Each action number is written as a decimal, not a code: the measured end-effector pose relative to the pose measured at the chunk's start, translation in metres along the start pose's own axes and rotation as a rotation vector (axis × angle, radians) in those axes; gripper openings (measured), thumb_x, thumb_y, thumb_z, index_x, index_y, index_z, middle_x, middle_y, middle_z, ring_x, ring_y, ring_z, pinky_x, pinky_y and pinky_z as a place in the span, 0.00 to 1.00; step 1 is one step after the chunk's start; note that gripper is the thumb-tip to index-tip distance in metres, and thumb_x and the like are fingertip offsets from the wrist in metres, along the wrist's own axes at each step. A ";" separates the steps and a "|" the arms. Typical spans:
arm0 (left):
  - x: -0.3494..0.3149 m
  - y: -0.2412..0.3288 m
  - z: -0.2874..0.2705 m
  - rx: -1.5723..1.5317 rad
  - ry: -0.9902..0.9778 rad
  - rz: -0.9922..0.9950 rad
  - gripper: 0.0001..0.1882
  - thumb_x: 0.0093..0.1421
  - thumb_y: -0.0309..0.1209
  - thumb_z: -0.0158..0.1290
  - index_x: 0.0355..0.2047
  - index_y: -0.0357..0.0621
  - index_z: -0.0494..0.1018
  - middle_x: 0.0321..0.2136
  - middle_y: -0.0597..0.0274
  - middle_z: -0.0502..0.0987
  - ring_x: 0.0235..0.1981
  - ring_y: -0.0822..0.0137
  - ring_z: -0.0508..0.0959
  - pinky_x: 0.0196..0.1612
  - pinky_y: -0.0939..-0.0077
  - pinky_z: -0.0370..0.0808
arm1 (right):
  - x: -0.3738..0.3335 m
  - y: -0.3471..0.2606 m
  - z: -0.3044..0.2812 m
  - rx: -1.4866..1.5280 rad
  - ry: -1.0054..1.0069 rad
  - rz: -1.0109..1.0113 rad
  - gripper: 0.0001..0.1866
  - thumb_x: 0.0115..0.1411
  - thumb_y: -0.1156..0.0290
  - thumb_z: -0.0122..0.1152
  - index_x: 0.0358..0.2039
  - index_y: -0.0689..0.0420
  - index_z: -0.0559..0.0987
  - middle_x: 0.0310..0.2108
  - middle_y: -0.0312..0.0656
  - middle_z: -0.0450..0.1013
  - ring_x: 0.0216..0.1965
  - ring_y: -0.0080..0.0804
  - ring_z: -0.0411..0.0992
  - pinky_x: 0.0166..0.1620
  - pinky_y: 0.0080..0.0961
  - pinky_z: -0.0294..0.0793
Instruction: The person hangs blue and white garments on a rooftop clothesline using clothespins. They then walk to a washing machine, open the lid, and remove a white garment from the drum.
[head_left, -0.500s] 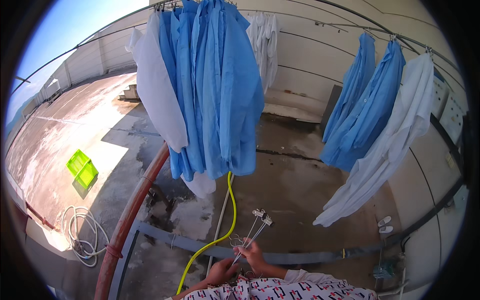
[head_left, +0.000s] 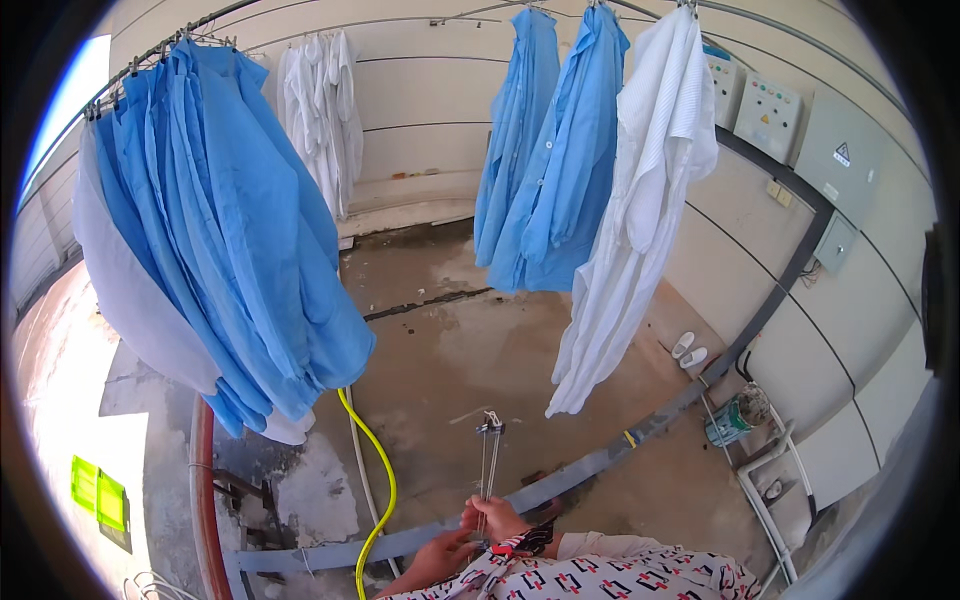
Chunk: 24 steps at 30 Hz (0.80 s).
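Observation:
My right hand [head_left: 497,518] is closed around the thin metal rods of some clip hangers [head_left: 488,462]. The rods stand almost upright, with their clips at the far end. How many hangers there are I cannot tell. Just below and to the left, my left hand [head_left: 440,558] has its fingers curled at the near end of the rods, partly hidden by the patterned sleeve. Blue garments [head_left: 240,230] hang in a bunch from a rail at the left. More blue garments [head_left: 560,150] and a white garment [head_left: 640,200] hang ahead to the right.
A yellow hose [head_left: 385,480] runs along the floor beside a grey beam [head_left: 580,470] and a red pipe [head_left: 202,480]. A green crate [head_left: 98,492] lies far left. White shoes [head_left: 688,350], a bucket [head_left: 732,420] and wall-mounted electrical boxes [head_left: 768,112] are at the right.
My view has swung right, so the hanging garments and crate sit further left. The clip hangers went from slanting right to nearly upright, still in my right hand.

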<state>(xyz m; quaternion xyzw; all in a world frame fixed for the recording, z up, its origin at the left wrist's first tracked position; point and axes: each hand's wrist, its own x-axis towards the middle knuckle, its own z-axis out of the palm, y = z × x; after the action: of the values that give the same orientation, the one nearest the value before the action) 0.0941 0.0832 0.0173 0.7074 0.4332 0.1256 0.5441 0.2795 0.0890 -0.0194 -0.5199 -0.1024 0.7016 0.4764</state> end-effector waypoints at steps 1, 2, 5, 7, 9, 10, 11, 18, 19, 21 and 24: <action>0.000 -0.002 -0.007 -0.016 0.000 -0.013 0.23 0.56 0.41 0.56 0.48 0.45 0.71 0.34 0.54 0.79 0.34 0.59 0.80 0.38 0.69 0.76 | -0.002 -0.004 -0.004 0.011 0.023 -0.047 0.15 0.63 0.59 0.51 0.40 0.59 0.71 0.26 0.40 0.73 0.25 0.31 0.74 0.32 0.31 0.75; -0.004 -0.004 -0.018 -0.032 -0.015 -0.018 0.22 0.55 0.39 0.58 0.49 0.44 0.71 0.33 0.55 0.79 0.34 0.63 0.80 0.39 0.70 0.76 | 0.000 -0.007 -0.009 0.016 0.071 -0.114 0.13 0.63 0.60 0.51 0.38 0.58 0.71 0.20 0.33 0.67 0.19 0.25 0.68 0.29 0.26 0.73; -0.017 -0.047 -0.036 0.082 -0.162 -0.045 0.23 0.59 0.37 0.53 0.54 0.46 0.67 0.40 0.56 0.77 0.38 0.64 0.78 0.43 0.73 0.73 | -0.008 -0.019 -0.036 -0.123 0.164 -0.176 0.12 0.63 0.60 0.51 0.37 0.56 0.72 0.18 0.31 0.64 0.17 0.20 0.63 0.25 0.20 0.67; -0.028 -0.072 -0.045 0.231 -0.222 -0.072 0.23 0.58 0.36 0.55 0.53 0.45 0.67 0.38 0.57 0.77 0.37 0.64 0.78 0.43 0.72 0.73 | -0.014 -0.004 -0.064 -0.264 0.214 -0.147 0.13 0.63 0.59 0.52 0.38 0.55 0.73 0.17 0.30 0.64 0.17 0.19 0.63 0.24 0.18 0.65; -0.027 -0.084 -0.047 0.183 -0.222 -0.130 0.21 0.58 0.36 0.55 0.51 0.45 0.68 0.37 0.57 0.77 0.36 0.64 0.78 0.42 0.72 0.72 | -0.031 0.015 -0.077 -0.571 0.277 -0.095 0.15 0.60 0.57 0.55 0.37 0.55 0.76 0.20 0.33 0.69 0.19 0.22 0.66 0.25 0.22 0.68; -0.026 -0.089 -0.051 0.158 -0.216 -0.160 0.20 0.58 0.36 0.55 0.50 0.44 0.68 0.36 0.57 0.77 0.35 0.64 0.78 0.42 0.72 0.72 | -0.039 0.027 -0.083 -0.724 0.304 -0.065 0.16 0.58 0.56 0.57 0.36 0.56 0.77 0.21 0.34 0.71 0.20 0.23 0.68 0.26 0.24 0.69; -0.024 -0.094 -0.054 0.133 -0.210 -0.175 0.20 0.58 0.36 0.55 0.49 0.44 0.69 0.35 0.57 0.77 0.35 0.64 0.78 0.41 0.72 0.72 | -0.045 0.044 -0.089 -0.823 0.291 -0.149 0.17 0.58 0.54 0.57 0.37 0.54 0.78 0.21 0.34 0.70 0.20 0.23 0.68 0.26 0.25 0.69; -0.029 -0.130 -0.064 0.059 -0.158 -0.262 0.15 0.58 0.36 0.55 0.42 0.42 0.71 0.30 0.56 0.77 0.31 0.64 0.78 0.36 0.72 0.72 | -0.034 0.173 -0.162 -1.067 -0.020 -0.104 0.22 0.60 0.49 0.47 0.39 0.54 0.79 0.23 0.35 0.72 0.21 0.24 0.67 0.27 0.27 0.68; -0.032 -0.136 -0.065 0.050 -0.147 -0.273 0.14 0.57 0.36 0.55 0.41 0.42 0.71 0.30 0.55 0.77 0.31 0.64 0.78 0.36 0.72 0.72 | -0.037 0.183 -0.160 -0.919 -0.041 0.042 0.22 0.61 0.51 0.45 0.39 0.55 0.79 0.23 0.36 0.72 0.20 0.26 0.67 0.26 0.27 0.67; -0.042 -0.151 -0.066 0.026 -0.123 -0.285 0.13 0.57 0.36 0.55 0.39 0.41 0.72 0.28 0.55 0.77 0.30 0.64 0.78 0.34 0.72 0.72 | -0.055 0.155 -0.131 -1.037 -0.076 -0.051 0.24 0.60 0.50 0.46 0.33 0.59 0.78 0.22 0.39 0.71 0.21 0.28 0.67 0.28 0.29 0.67; -0.062 -0.171 -0.066 -0.038 -0.073 -0.286 0.12 0.57 0.36 0.55 0.36 0.40 0.73 0.26 0.55 0.78 0.28 0.64 0.78 0.32 0.72 0.72 | -0.095 0.094 -0.075 -0.938 -0.030 0.043 0.31 0.57 0.42 0.53 0.26 0.64 0.76 0.20 0.39 0.69 0.26 0.25 0.66 0.34 0.24 0.66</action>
<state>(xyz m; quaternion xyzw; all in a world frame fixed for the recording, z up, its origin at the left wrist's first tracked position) -0.0671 0.0856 -0.0902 0.6323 0.5070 0.0291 0.5850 0.2898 -0.0603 -0.0522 -0.6707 -0.4045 0.5969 0.1740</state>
